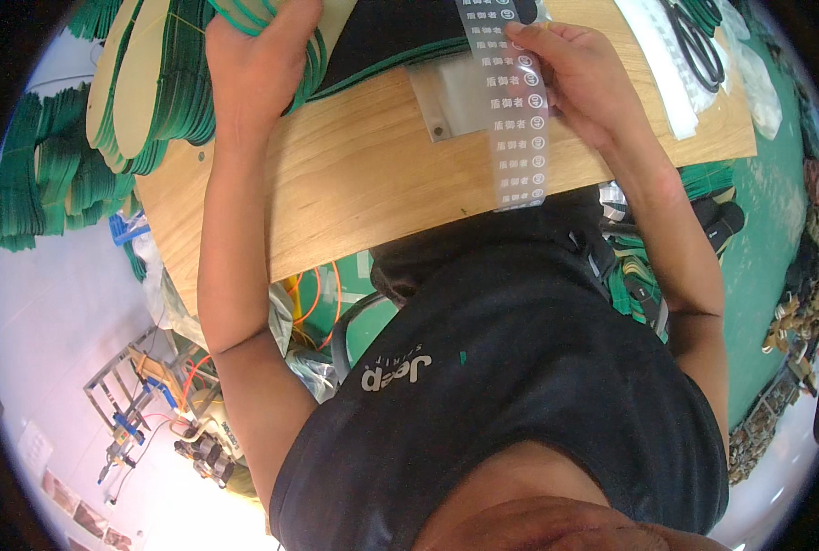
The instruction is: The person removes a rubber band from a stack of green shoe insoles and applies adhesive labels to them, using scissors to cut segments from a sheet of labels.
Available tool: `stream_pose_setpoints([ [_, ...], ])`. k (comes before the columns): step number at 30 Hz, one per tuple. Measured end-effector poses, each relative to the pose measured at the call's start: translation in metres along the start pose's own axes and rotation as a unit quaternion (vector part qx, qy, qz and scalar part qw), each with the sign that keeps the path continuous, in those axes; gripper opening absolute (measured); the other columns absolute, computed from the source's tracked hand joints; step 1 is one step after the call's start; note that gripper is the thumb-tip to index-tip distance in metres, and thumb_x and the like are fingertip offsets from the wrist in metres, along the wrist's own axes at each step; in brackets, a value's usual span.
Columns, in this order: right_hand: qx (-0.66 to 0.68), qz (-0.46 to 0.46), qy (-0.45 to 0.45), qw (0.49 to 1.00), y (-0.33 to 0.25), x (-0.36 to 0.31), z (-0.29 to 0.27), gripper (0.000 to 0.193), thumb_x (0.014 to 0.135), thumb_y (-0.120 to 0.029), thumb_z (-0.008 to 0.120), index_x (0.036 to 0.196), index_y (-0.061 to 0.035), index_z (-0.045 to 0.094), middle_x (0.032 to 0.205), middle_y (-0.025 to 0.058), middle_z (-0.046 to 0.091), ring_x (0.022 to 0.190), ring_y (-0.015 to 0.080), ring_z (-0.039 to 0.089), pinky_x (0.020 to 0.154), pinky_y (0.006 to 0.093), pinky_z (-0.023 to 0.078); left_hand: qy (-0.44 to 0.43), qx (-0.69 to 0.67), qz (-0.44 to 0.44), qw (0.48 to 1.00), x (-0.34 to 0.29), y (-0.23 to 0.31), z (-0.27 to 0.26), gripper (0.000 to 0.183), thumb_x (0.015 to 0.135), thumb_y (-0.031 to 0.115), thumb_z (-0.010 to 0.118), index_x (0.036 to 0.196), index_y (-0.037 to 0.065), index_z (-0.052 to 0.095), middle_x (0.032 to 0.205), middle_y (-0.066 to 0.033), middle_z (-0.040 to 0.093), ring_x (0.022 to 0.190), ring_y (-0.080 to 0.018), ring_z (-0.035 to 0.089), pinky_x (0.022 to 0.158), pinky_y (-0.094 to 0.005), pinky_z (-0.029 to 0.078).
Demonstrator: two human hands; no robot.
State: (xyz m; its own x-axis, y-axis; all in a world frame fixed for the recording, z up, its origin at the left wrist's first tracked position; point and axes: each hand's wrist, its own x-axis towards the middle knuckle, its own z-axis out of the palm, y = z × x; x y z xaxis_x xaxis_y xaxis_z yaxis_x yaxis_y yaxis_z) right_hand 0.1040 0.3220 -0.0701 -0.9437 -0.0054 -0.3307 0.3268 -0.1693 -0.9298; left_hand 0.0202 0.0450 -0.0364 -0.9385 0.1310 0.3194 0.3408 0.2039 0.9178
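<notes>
My right hand (586, 78) is closed at the right edge of a clear strip of white-printed labels (518, 119), pinching it between thumb and fingers. The strip hangs over the table toward my lap. At the top left my left hand (261, 69) is closed around several thin green-edged pieces that look like insoles (316, 66); its fingertips are partly hidden. Beside that hand stands a stack of beige insoles with green edges (139, 101). Between my hands lies a black piece with green-edged layers (382, 41). A clear plate (446, 101) lies partly under the strip.
The wooden table (364, 174) ends just in front of my body. A white strip (667, 73) and black-handled scissors (699, 46) lie at its right. More green-edged bundles (47, 165) hang or stand at the left. Orange hoses (336, 303) run below the table.
</notes>
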Motion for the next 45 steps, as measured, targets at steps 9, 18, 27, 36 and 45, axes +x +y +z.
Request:
stream_pose_setpoints([
  [9, -0.01, -0.006, -0.012, 1.0, -0.004, 0.002, 0.0, 0.023, 0.102, -0.023, 0.064, 0.099, -0.0001, 0.068, 0.086, 0.0043, 0.073, 0.067, 0.0064, 0.068, 0.06, 0.0183, 0.055, -0.004, 0.027, 0.036, 0.999, 0.0, -0.001, 0.003, 0.02, 0.083, 0.008, 0.066, 0.1, -0.002, 0.069, 0.085, -0.0025, 0.067, 0.078, -0.0141, 0.062, 0.07, -0.0303, 0.05],
  [18, -0.022, 0.033, -0.004, 0.999, -0.005, 0.001, -0.003, 0.023, 0.102, -0.024, 0.065, 0.097, -0.0021, 0.068, 0.08, 0.001, 0.071, 0.062, 0.0033, 0.065, 0.052, 0.0158, 0.047, 0.038, 0.129, 0.024, 0.991, 0.001, -0.014, -0.012, 0.028, 0.082, 0.017, 0.077, 0.102, -0.002, 0.072, 0.098, -0.006, 0.072, 0.092, -0.0168, 0.065, 0.084, -0.0299, 0.049],
  [27, -0.063, -0.013, 0.012, 0.998, -0.002, -0.005, 0.003, 0.025, 0.102, -0.028, 0.065, 0.097, -0.0033, 0.07, 0.076, -0.0029, 0.067, 0.059, 0.0003, 0.057, 0.049, 0.0154, 0.036, -0.122, 0.142, 0.039, 0.982, -0.008, 0.007, 0.02, 0.031, 0.082, 0.022, 0.078, 0.103, 0.001, 0.072, 0.091, -0.0086, 0.074, 0.082, -0.017, 0.068, 0.078, -0.0333, 0.054],
  [36, -0.024, -0.019, 0.006, 1.0, -0.002, -0.007, -0.003, 0.022, 0.102, -0.023, 0.065, 0.094, -0.0033, 0.069, 0.077, -0.0029, 0.065, 0.059, 0.0007, 0.055, 0.049, 0.0175, 0.034, -0.153, 0.278, 0.052, 0.947, -0.008, 0.032, 0.027, 0.049, 0.066, 0.023, 0.086, 0.106, 0.001, 0.069, 0.093, -0.021, 0.072, 0.085, -0.0343, 0.072, 0.075, -0.0407, 0.057],
  [45, 0.1, -0.065, 0.034, 0.992, -0.007, -0.014, -0.02, 0.018, 0.1, -0.015, 0.064, 0.101, 0.0023, 0.068, 0.091, 0.0062, 0.072, 0.077, 0.0119, 0.069, 0.072, 0.0245, 0.057, -0.158, 0.294, 0.058, 0.941, -0.003, -0.004, 0.004, 0.034, 0.083, 0.02, 0.08, 0.108, 0.0, 0.071, 0.101, -0.0084, 0.075, 0.089, -0.0148, 0.067, 0.084, -0.0334, 0.054],
])
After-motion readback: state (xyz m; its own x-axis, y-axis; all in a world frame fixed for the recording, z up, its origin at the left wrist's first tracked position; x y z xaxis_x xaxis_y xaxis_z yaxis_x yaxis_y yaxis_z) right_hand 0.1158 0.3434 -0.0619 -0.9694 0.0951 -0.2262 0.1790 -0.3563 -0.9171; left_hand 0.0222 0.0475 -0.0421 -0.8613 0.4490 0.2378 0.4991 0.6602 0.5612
